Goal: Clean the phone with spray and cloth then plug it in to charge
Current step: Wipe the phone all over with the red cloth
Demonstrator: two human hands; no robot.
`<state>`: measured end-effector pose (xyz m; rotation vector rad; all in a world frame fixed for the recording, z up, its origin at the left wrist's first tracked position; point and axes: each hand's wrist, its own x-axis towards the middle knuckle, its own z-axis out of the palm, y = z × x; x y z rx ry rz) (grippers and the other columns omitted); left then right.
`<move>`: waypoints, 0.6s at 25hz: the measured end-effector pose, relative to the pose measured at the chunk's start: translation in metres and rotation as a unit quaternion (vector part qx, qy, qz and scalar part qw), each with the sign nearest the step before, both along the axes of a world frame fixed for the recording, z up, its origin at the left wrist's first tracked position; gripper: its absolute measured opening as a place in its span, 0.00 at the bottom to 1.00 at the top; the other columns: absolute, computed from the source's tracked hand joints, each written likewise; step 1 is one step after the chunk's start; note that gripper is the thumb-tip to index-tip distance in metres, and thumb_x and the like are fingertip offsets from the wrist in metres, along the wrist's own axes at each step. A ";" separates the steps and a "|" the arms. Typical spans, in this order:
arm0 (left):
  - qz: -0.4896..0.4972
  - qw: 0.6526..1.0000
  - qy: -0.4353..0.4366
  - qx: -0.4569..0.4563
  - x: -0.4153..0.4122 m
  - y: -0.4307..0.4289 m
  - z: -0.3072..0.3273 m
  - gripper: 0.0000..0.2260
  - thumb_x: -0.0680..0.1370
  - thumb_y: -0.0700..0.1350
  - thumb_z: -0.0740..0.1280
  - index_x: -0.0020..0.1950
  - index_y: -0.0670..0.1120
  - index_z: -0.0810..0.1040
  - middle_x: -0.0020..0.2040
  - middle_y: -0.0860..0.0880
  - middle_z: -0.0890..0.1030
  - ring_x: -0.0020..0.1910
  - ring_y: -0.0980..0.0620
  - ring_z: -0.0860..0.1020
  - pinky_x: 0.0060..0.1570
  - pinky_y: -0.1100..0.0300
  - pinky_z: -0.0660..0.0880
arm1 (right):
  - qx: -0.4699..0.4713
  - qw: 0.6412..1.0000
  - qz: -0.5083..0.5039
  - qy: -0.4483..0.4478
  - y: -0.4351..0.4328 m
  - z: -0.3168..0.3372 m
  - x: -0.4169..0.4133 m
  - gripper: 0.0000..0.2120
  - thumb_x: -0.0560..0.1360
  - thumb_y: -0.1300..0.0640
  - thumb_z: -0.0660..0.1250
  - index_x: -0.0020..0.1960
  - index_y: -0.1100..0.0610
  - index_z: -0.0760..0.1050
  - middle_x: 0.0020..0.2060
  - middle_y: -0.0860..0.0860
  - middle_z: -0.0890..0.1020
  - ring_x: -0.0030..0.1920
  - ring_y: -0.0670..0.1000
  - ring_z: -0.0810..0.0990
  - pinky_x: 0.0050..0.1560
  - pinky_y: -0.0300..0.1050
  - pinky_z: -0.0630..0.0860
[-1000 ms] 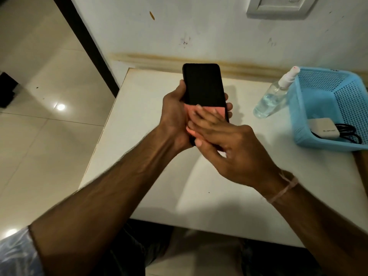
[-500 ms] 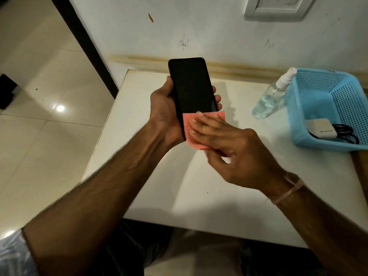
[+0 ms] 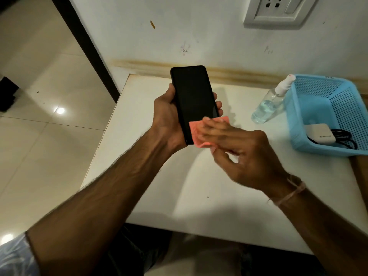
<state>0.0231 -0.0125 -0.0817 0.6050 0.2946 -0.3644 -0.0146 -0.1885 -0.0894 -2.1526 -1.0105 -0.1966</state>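
Wiping step in progress: the spraying looks done, judging by where the bottle lies, and charging has not begun.

My left hand [image 3: 169, 118] grips the black slab phone [image 3: 194, 96] by its long edges, thumb on the left side and fingertips wrapped round the right. The phone is held above the white table [image 3: 139, 116], dark screen facing me and top end tilted toward the wall.

A small pink cloth [image 3: 196, 134] covers the bottom end of the screen. My right hand [image 3: 245, 154] lies on it with fingers straight and together, pressing it flat to the glass. The thumb sits below the cloth's lower edge. Motion blur hides whether it pinches the fabric.

Further right, the clear plastic spray bottle [image 3: 270, 104] with a white nozzle lies tilted on the table, its top leaning against the blue perforated plastic basket [image 3: 322, 100]. Inside the basket are a white charger block [image 3: 318, 133] and a coiled black cable [image 3: 342, 138]. The white wall socket [image 3: 278, 8] is mounted above the table.

Next move, as I judge it:
1. Carry the cloth stroke up the uncovered screen with even pressure.
2. Maintain the left-hand grip so the phone cannot slip.
3. Set the cloth down, then take the charger and cable from the basket.
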 end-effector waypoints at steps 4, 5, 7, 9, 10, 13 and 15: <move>-0.022 1.000 0.007 0.020 -0.004 -0.008 -0.001 0.35 0.82 0.66 0.49 0.75 0.39 0.70 0.62 0.37 0.76 0.59 0.39 0.77 0.63 0.46 0.74 | -0.022 0.996 -0.088 0.012 0.016 0.000 0.005 0.20 0.80 0.62 0.64 0.71 0.62 0.69 0.72 0.55 0.69 0.76 0.51 0.63 0.74 0.53 0.65; -0.023 0.999 0.009 0.023 -0.005 -0.008 -0.001 0.35 0.82 0.66 0.49 0.74 0.39 0.70 0.63 0.37 0.76 0.60 0.39 0.77 0.64 0.47 0.73 | -0.032 0.997 -0.070 0.019 0.022 -0.002 0.001 0.20 0.81 0.61 0.64 0.72 0.62 0.68 0.73 0.55 0.68 0.77 0.51 0.61 0.75 0.53 0.63; -0.012 1.000 0.007 0.019 -0.003 -0.003 -0.001 0.36 0.83 0.65 0.48 0.74 0.37 0.70 0.63 0.37 0.75 0.61 0.38 0.74 0.69 0.44 0.69 | -0.031 0.999 0.004 0.024 0.023 -0.006 -0.007 0.19 0.80 0.61 0.65 0.70 0.62 0.71 0.72 0.54 0.71 0.76 0.49 0.62 0.75 0.52 0.62; 0.003 1.000 0.000 0.002 0.000 0.003 0.000 0.36 0.83 0.64 0.47 0.75 0.36 0.68 0.63 0.37 0.74 0.61 0.37 0.73 0.70 0.42 0.67 | -0.012 0.999 0.031 0.008 0.011 -0.005 -0.007 0.18 0.77 0.62 0.67 0.67 0.61 0.75 0.68 0.54 0.75 0.73 0.48 0.69 0.73 0.51 0.68; 0.005 1.000 -0.001 -0.005 0.001 0.003 0.001 0.36 0.83 0.64 0.47 0.75 0.36 0.68 0.63 0.37 0.74 0.61 0.38 0.73 0.69 0.42 0.69 | -0.003 1.000 0.010 -0.007 0.005 -0.004 -0.003 0.17 0.77 0.63 0.67 0.66 0.62 0.76 0.67 0.54 0.76 0.71 0.48 0.71 0.71 0.52 0.70; -0.014 1.000 0.006 0.009 -0.001 -0.004 -0.003 0.35 0.83 0.65 0.49 0.71 0.37 0.73 0.60 0.37 0.79 0.58 0.39 0.79 0.57 0.44 0.79 | -0.003 0.996 -0.087 -0.005 0.006 -0.002 0.008 0.19 0.79 0.63 0.65 0.69 0.62 0.72 0.70 0.55 0.72 0.74 0.51 0.66 0.72 0.53 0.67; -0.031 0.999 0.018 0.031 -0.005 -0.011 -0.003 0.34 0.82 0.65 0.50 0.67 0.38 0.76 0.58 0.38 0.81 0.57 0.40 0.81 0.56 0.47 0.80 | -0.027 0.995 -0.096 0.019 0.022 -0.002 0.007 0.21 0.81 0.61 0.63 0.73 0.62 0.67 0.74 0.55 0.67 0.77 0.51 0.60 0.76 0.53 0.61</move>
